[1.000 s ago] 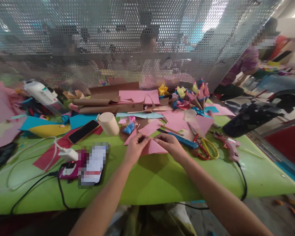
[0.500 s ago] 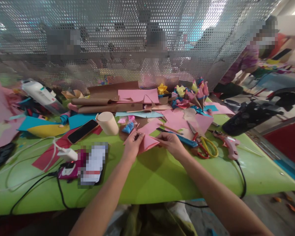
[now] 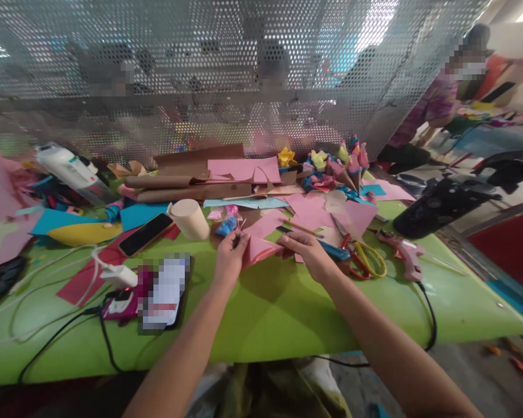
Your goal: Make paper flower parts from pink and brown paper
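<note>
A folded piece of pink paper (image 3: 262, 251) is held above the green table, its layers slightly apart along the lower edge. My left hand (image 3: 232, 255) pinches its left side between thumb and fingers. At its right tip, my right hand (image 3: 303, 248) has thumb and fingers closed on the paper. Just beyond my right hand lie a blue cutter (image 3: 335, 251), a pencil (image 3: 303, 227) and scissors (image 3: 361, 259) with red and yellow handles. A small blue bundle (image 3: 225, 226) sits behind my left hand, close to a cream paper cylinder (image 3: 189, 219).
A pink glue gun (image 3: 408, 255) with a black cord rests on the right, near a dark bottle (image 3: 444, 206). Two phones, a lit one (image 3: 165, 293) and a dark one (image 3: 146, 234), lie left beside a magenta power strip (image 3: 113, 307). Paper flowers (image 3: 353, 159) stand behind.
The folded paper has turned flatter and its right tip has stretched toward my right hand. My left hand has shifted slightly left and down. Both hands keep their hold.
</note>
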Action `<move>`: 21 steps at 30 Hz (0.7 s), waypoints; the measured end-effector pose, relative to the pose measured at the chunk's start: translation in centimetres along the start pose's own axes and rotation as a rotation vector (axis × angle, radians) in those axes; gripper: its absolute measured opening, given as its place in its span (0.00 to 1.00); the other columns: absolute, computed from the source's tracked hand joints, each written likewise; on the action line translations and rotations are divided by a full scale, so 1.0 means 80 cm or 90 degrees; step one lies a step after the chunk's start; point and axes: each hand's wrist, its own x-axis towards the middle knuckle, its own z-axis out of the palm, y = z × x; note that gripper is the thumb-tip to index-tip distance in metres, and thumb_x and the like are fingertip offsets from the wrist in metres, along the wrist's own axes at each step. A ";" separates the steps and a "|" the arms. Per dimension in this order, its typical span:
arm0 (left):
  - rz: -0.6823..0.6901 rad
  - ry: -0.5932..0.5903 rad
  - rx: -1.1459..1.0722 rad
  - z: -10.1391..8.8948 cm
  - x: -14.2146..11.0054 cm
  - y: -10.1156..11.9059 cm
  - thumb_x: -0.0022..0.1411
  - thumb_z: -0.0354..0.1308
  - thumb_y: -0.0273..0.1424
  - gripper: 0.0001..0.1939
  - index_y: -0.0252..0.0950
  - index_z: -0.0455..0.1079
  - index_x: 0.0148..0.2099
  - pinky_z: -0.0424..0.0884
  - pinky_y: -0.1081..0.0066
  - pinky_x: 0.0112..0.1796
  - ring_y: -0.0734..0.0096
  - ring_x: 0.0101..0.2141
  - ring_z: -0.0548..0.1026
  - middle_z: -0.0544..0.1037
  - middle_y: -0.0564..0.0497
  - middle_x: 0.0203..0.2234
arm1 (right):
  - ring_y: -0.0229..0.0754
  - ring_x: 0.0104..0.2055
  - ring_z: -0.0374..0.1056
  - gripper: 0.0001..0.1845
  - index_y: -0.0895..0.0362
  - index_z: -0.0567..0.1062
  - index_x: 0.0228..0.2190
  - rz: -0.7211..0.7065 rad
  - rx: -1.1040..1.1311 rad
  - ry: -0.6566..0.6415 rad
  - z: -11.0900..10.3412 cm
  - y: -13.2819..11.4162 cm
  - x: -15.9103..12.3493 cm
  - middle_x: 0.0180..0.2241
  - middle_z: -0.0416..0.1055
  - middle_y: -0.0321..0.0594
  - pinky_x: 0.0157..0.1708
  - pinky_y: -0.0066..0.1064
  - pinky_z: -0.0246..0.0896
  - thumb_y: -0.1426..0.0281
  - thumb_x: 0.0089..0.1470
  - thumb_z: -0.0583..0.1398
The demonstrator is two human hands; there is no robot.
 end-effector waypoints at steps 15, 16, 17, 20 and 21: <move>0.089 0.010 0.138 0.000 -0.007 0.006 0.60 0.57 0.40 0.10 0.37 0.68 0.35 0.65 0.71 0.35 0.69 0.31 0.70 0.72 0.54 0.27 | 0.47 0.42 0.68 0.15 0.53 0.79 0.33 -0.314 -0.276 0.080 0.002 -0.005 -0.008 0.36 0.75 0.41 0.44 0.38 0.59 0.56 0.58 0.59; 0.099 0.003 0.152 0.001 -0.010 0.008 0.60 0.56 0.39 0.10 0.38 0.68 0.34 0.65 0.71 0.35 0.69 0.30 0.69 0.72 0.54 0.26 | 0.48 0.43 0.68 0.16 0.53 0.79 0.33 -0.315 -0.279 0.050 0.002 -0.006 -0.009 0.36 0.75 0.41 0.45 0.39 0.58 0.56 0.59 0.58; 0.112 -0.006 0.164 0.002 -0.011 0.010 0.61 0.55 0.38 0.09 0.38 0.67 0.34 0.64 0.72 0.35 0.70 0.30 0.69 0.71 0.54 0.26 | 0.48 0.43 0.68 0.16 0.53 0.79 0.33 -0.312 -0.284 0.024 0.003 -0.005 -0.009 0.36 0.74 0.41 0.46 0.39 0.58 0.55 0.58 0.58; 0.149 -0.037 0.177 0.004 -0.015 0.014 0.62 0.55 0.37 0.09 0.38 0.66 0.33 0.64 0.72 0.34 0.71 0.29 0.68 0.69 0.55 0.25 | 0.49 0.42 0.68 0.13 0.53 0.78 0.30 -0.297 -0.294 0.004 0.006 0.004 -0.005 0.35 0.73 0.41 0.45 0.39 0.59 0.56 0.52 0.64; 0.157 -0.049 0.174 0.004 -0.016 0.015 0.63 0.55 0.37 0.09 0.38 0.66 0.33 0.64 0.73 0.33 0.72 0.28 0.67 0.68 0.56 0.24 | 0.48 0.41 0.68 0.13 0.54 0.77 0.29 -0.290 -0.288 0.010 0.006 0.007 -0.004 0.35 0.73 0.41 0.44 0.39 0.60 0.57 0.52 0.64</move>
